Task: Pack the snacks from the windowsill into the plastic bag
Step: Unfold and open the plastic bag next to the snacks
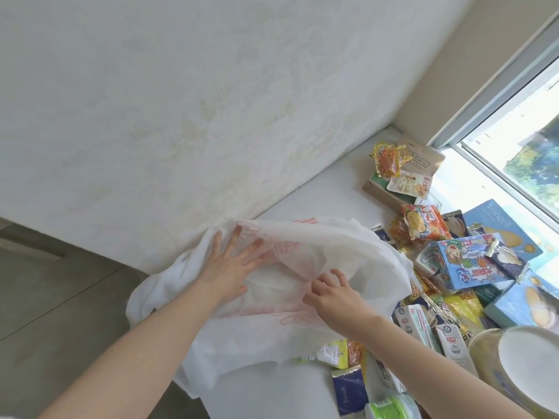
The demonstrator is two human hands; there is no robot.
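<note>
The left hand presses flat inside the white plastic bag on the windowsill; the right hand pinches its rim, apparently to spread the mouth. Snack packets lie just beside the bag, window side.

A white wall rises along the sill's left edge. A window runs along its right edge. Grey floor lies below.

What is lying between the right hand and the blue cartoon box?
In the head view, only the white plastic bag's billowing side lies between the right hand and the blue cartoon box; no snack sits in that stretch.
</note>
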